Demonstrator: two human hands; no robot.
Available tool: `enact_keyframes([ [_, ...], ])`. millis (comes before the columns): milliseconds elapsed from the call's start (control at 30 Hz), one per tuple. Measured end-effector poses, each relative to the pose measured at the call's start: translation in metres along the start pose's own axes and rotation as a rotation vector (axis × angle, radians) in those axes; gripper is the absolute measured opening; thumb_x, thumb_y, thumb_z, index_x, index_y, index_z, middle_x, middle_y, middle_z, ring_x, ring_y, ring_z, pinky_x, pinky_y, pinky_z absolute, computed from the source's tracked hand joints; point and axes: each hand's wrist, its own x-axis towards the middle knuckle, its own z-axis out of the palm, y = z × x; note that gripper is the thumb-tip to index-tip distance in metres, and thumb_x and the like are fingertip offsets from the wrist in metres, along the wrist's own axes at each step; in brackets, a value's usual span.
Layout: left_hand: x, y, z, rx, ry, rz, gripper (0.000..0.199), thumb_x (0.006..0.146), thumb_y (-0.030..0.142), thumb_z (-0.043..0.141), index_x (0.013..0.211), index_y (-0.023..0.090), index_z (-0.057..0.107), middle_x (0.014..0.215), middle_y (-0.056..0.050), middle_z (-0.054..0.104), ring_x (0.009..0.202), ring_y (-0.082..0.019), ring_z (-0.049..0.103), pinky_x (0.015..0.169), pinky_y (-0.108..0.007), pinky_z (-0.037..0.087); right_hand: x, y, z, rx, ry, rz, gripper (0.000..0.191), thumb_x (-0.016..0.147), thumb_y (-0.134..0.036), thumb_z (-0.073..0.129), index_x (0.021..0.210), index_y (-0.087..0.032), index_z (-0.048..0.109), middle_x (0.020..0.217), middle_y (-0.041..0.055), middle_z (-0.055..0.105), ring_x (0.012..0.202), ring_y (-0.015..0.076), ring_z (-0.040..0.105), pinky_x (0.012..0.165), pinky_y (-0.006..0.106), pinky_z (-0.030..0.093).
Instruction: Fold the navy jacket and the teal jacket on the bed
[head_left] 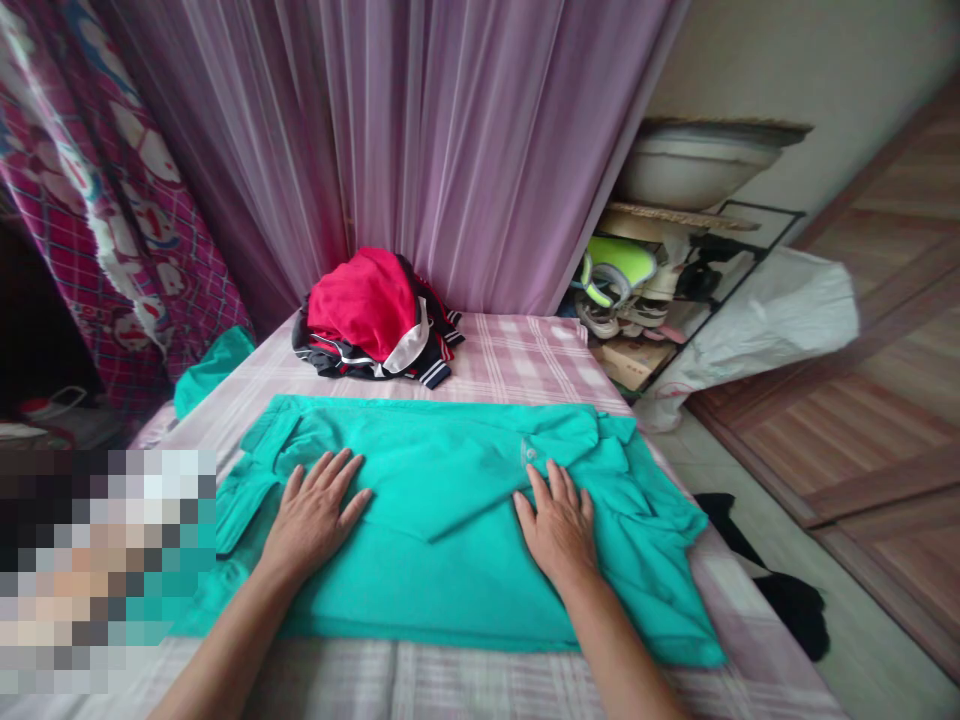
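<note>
A teal garment (450, 590) with a small pale logo lies spread across the plaid cloth, one flap folded over its middle in a pointed shape. My left hand (315, 510) rests flat on its left part, fingers spread. On the right part, just below the logo, my right hand (556, 520) presses down with its fingers stretched out. Neither hand grips anything. Creases and bunched fabric show at the garment's right end, and a folded band shows at its upper left. What lies under my palms is hidden.
Behind the garment sits a red, black and white clothing pile (367, 310) on the plaid cloth (517, 350). Purple curtains (465, 150) hang at the back. To the right stand a shoe rack (637, 290), a white plastic bag (780, 320) and a wooden door (862, 430). The lower left is pixelated.
</note>
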Motion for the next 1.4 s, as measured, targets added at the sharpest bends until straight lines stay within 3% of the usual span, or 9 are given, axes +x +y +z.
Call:
enact_keyframes([
  [400, 0.003, 0.011, -0.015, -0.113, -0.033, -0.031, 0.051, 0.099, 0.046, 0.04, 0.145, 0.027, 0.05, 0.154, -0.008, 0.047, 0.146, -0.03, 0.037, 0.119, -0.06, 0.025, 0.008, -0.011, -0.026, -0.016, -0.181, 0.076, 0.052, 0.099, -0.039, 0.037, 0.146, -0.021, 0.05, 0.159, 0.0146, 0.037, 0.145, 0.029, 0.034, 0.114, 0.052, 0.029],
  [500, 0.001, 0.002, -0.022, -0.225, -0.034, -0.015, 0.046, 0.1, 0.039, 0.041, 0.143, 0.025, 0.052, 0.149, -0.008, 0.053, 0.141, -0.027, 0.045, 0.116, -0.054, 0.035, 0.011, -0.024, -0.043, -0.047, -0.15, 0.011, 0.05, 0.097, -0.032, 0.042, 0.143, -0.02, 0.053, 0.159, 0.0158, 0.037, 0.145, 0.0306, 0.034, 0.113, 0.053, 0.03],
  [567, -0.008, -0.013, -0.028, -0.291, 0.07, 0.038, 0.045, 0.1, 0.038, 0.041, 0.139, 0.022, 0.055, 0.143, -0.009, 0.06, 0.135, -0.025, 0.052, 0.114, -0.048, 0.04, 0.015, -0.038, -0.055, -0.022, -0.101, -0.091, 0.049, 0.096, -0.03, 0.044, 0.143, -0.02, 0.055, 0.157, 0.0152, 0.039, 0.144, 0.0301, 0.036, 0.113, 0.05, 0.032],
  [700, -0.043, -0.059, -0.033, -0.279, 0.328, 0.009, 0.043, 0.099, 0.036, 0.037, 0.129, 0.02, 0.063, 0.13, -0.01, 0.068, 0.121, -0.024, 0.062, 0.108, -0.042, 0.047, 0.027, -0.079, -0.074, 0.059, -0.04, -0.282, 0.044, 0.095, -0.028, 0.045, 0.136, -0.022, 0.062, 0.152, 0.0119, 0.048, 0.137, 0.026, 0.045, 0.111, 0.041, 0.036],
  [833, -0.071, -0.091, -0.026, -0.194, 0.367, -0.194, 0.042, 0.098, 0.037, 0.037, 0.123, 0.018, 0.065, 0.126, -0.011, 0.07, 0.113, -0.026, 0.066, 0.101, -0.042, 0.052, 0.049, -0.139, -0.084, 0.139, -0.057, -0.433, 0.039, 0.095, -0.026, 0.047, 0.127, -0.022, 0.068, 0.145, 0.0088, 0.056, 0.13, 0.0227, 0.053, 0.11, 0.036, 0.039],
  [1100, -0.076, -0.091, -0.017, -0.101, 0.284, -0.324, 0.051, 0.097, 0.044, 0.041, 0.133, 0.011, 0.057, 0.129, -0.015, 0.067, 0.111, -0.028, 0.066, 0.096, -0.04, 0.053, 0.097, -0.255, -0.079, 0.249, -0.137, -0.626, 0.034, 0.094, -0.025, 0.051, 0.124, -0.024, 0.07, 0.134, 0.0044, 0.066, 0.123, 0.0191, 0.06, 0.105, 0.028, 0.043],
  [1233, -0.086, -0.091, -0.02, -0.044, 0.253, -0.365, 0.058, 0.096, 0.049, 0.042, 0.138, 0.01, 0.051, 0.129, -0.018, 0.066, 0.112, -0.03, 0.065, 0.095, -0.042, 0.052, 0.121, -0.293, -0.069, 0.255, -0.186, -0.672, 0.039, 0.093, -0.028, 0.054, 0.131, -0.025, 0.064, 0.139, 0.003, 0.063, 0.126, 0.0178, 0.058, 0.105, 0.026, 0.042],
  [1400, -0.1, -0.095, -0.017, -0.016, 0.222, -0.397, 0.058, 0.095, 0.056, 0.043, 0.133, 0.013, 0.055, 0.124, -0.016, 0.068, 0.114, -0.03, 0.064, 0.097, -0.042, 0.051, 0.143, -0.326, -0.058, 0.227, -0.272, -0.718, 0.053, 0.088, -0.033, 0.063, 0.139, -0.018, 0.058, 0.141, 0.0085, 0.06, 0.13, 0.0207, 0.056, 0.107, 0.026, 0.041],
])
